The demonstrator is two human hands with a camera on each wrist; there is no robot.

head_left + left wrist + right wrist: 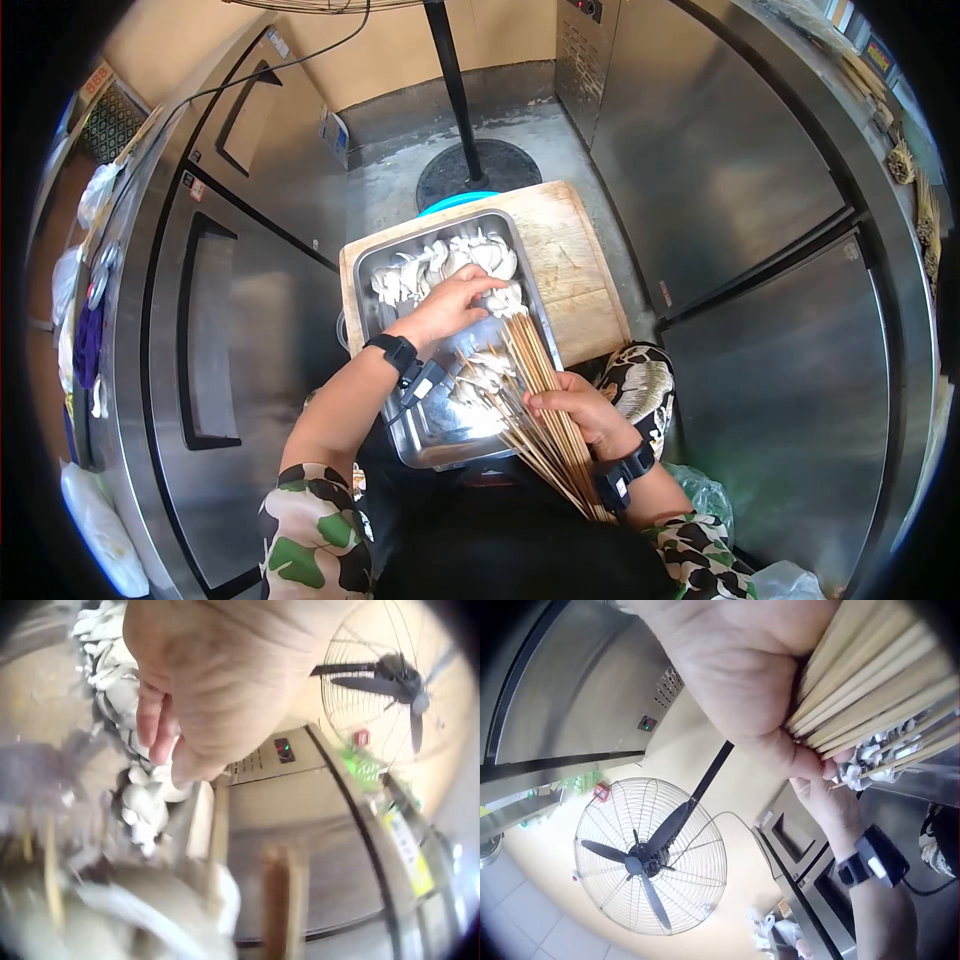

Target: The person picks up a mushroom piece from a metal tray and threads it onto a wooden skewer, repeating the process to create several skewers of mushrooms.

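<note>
My left hand (455, 303) reaches over a metal tray (398, 432), its bent fingers and thumb at a white sliced piece (507, 297) near the tops of the sticks. In the left wrist view, the left hand (217, 682) pinches a pale piece (174, 789), partly hidden by the thumb. My right hand (590, 412) grips a thick bundle of wooden sticks (545, 375) over the tray's right side. Close up, the right hand (742, 690) curls round the sticks (877, 675). Several skewered white pieces (487, 370) lie lower in the tray, beside the bundle.
The tray stands on a wooden board (575, 265), with more white pieces (440, 262) along its far end. Steel cabinets (720, 130) flank both sides. Beyond the board is a black stand base (500, 165); its fan (649, 855) shows in the right wrist view.
</note>
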